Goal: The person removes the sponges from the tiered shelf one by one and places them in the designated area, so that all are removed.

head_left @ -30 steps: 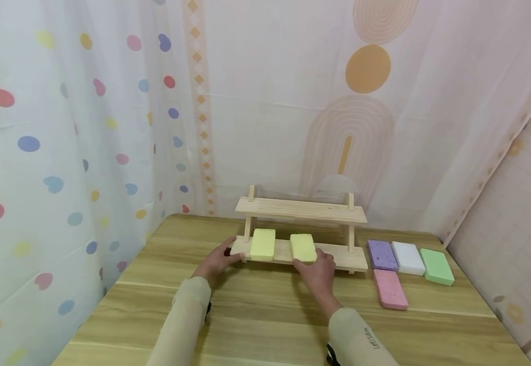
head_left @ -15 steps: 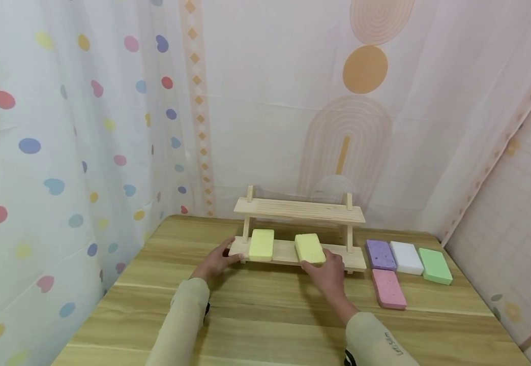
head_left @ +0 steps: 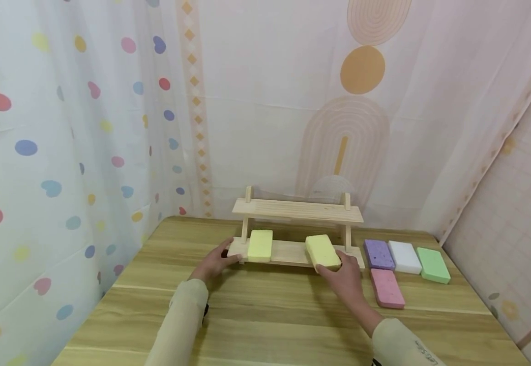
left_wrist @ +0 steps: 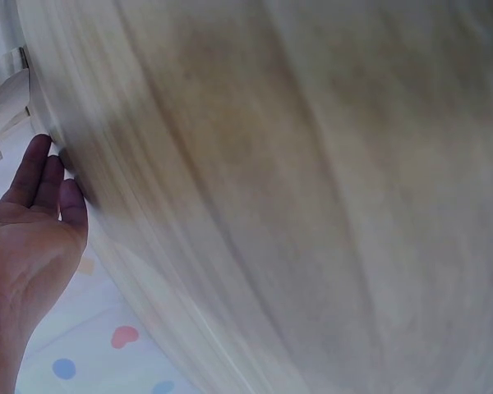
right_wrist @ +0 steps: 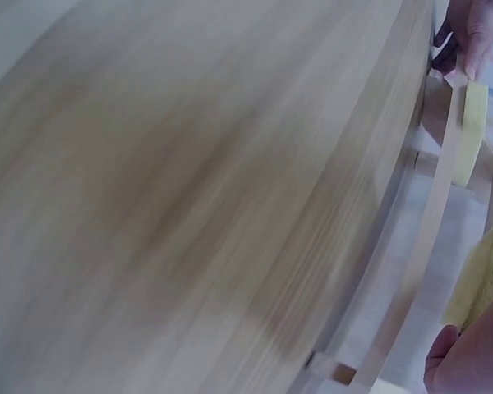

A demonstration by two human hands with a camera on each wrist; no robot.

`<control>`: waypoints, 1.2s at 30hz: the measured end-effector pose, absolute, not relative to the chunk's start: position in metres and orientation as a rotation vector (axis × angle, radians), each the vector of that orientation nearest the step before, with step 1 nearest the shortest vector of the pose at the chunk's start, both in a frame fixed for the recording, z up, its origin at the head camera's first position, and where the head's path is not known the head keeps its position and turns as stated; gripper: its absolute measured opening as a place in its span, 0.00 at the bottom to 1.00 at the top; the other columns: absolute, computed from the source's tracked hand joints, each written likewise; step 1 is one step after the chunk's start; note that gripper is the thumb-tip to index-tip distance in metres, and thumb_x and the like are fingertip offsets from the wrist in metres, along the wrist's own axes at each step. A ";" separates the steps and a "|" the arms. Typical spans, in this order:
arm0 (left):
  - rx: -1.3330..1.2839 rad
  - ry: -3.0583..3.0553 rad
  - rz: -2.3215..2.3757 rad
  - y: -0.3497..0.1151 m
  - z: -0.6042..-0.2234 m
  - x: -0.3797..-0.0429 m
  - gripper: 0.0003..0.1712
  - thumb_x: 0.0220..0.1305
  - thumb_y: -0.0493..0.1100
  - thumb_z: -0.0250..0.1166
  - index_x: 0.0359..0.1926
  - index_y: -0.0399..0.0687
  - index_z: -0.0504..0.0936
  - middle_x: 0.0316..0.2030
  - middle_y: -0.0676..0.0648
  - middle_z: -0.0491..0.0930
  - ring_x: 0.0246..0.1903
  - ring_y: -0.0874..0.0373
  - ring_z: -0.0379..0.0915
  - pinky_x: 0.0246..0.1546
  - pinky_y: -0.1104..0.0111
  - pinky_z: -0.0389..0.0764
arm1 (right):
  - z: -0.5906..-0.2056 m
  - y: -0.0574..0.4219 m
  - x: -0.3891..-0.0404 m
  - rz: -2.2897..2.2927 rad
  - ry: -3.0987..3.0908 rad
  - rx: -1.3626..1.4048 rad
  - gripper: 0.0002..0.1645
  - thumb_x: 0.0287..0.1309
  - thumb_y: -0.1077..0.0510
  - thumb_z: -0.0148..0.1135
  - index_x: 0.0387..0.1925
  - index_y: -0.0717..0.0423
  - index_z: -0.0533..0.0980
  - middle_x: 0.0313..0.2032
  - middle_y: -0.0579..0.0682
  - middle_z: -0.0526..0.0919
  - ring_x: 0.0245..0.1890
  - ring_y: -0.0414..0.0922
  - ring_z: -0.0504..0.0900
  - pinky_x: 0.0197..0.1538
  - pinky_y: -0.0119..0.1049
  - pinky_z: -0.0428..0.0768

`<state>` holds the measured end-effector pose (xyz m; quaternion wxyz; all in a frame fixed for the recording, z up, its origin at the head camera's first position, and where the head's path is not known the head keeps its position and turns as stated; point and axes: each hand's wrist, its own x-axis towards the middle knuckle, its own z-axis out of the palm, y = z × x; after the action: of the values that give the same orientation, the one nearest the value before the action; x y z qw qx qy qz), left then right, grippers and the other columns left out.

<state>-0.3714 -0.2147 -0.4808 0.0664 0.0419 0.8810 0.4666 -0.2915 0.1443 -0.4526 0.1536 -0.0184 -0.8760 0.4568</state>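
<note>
A two-tier wooden display shelf point(head_left: 293, 252) stands on the table. At its lower left end my left hand point(head_left: 214, 264) holds the board, thumb at the front edge and fingers down by the side; the left wrist view shows my left fingers point(left_wrist: 43, 176) near the tabletop. One pale yellow sponge point(head_left: 260, 246) lies on the lower tier close to that hand. With thumb and fingers, my right hand point(head_left: 345, 277) grips a second yellow sponge point(head_left: 322, 251), tilted, at the lower tier's right half. The right wrist view shows this sponge point(right_wrist: 481, 275) partly cut off.
Right of the shelf, purple point(head_left: 379, 254), white point(head_left: 405, 256) and green point(head_left: 433, 265) sponges lie in a row. A pink sponge point(head_left: 387, 288) lies in front of the purple one. Curtains point(head_left: 265, 101) hang behind the wood-grain table point(head_left: 256, 320).
My right hand has moved right along the lower tier with its yellow sponge, which has turned more askew. The left hand and the other yellow sponge have stayed in place.
</note>
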 end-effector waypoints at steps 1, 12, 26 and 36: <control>0.130 2.656 1.407 -0.215 -0.481 -0.371 0.48 0.68 0.59 0.63 0.79 0.50 0.51 0.69 0.27 0.61 0.69 0.34 0.55 0.66 0.42 0.58 | -0.452 0.148 -0.290 1.311 -2.517 -0.054 0.43 0.52 0.49 0.74 0.63 0.70 0.70 0.54 0.68 0.72 0.50 0.59 0.72 0.51 0.54 0.74; 0.152 2.652 1.426 -0.214 -0.481 -0.372 0.47 0.69 0.57 0.62 0.79 0.48 0.50 0.68 0.26 0.62 0.68 0.34 0.58 0.65 0.42 0.60 | -0.450 0.199 -0.277 1.257 -2.595 -0.113 0.45 0.56 0.47 0.72 0.66 0.70 0.67 0.55 0.70 0.71 0.54 0.60 0.71 0.54 0.57 0.72; 0.144 2.637 1.444 -0.216 -0.484 -0.373 0.47 0.69 0.57 0.63 0.78 0.49 0.51 0.68 0.26 0.61 0.68 0.34 0.57 0.65 0.43 0.61 | -0.447 0.252 -0.263 1.219 -2.647 -0.212 0.52 0.59 0.43 0.69 0.70 0.74 0.59 0.62 0.75 0.66 0.60 0.65 0.68 0.60 0.58 0.68; 0.142 2.632 1.444 -0.216 -0.485 -0.375 0.48 0.68 0.59 0.64 0.78 0.50 0.51 0.70 0.26 0.58 0.70 0.34 0.54 0.66 0.42 0.60 | -0.451 0.273 -0.256 1.213 -2.635 -0.248 0.51 0.60 0.45 0.69 0.68 0.76 0.59 0.63 0.75 0.65 0.64 0.67 0.63 0.64 0.61 0.63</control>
<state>-0.3750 -0.2156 -0.4852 0.0681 0.0471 0.8737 0.4794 -0.2565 0.2733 -0.4506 0.1149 -0.0847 -0.8991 0.4139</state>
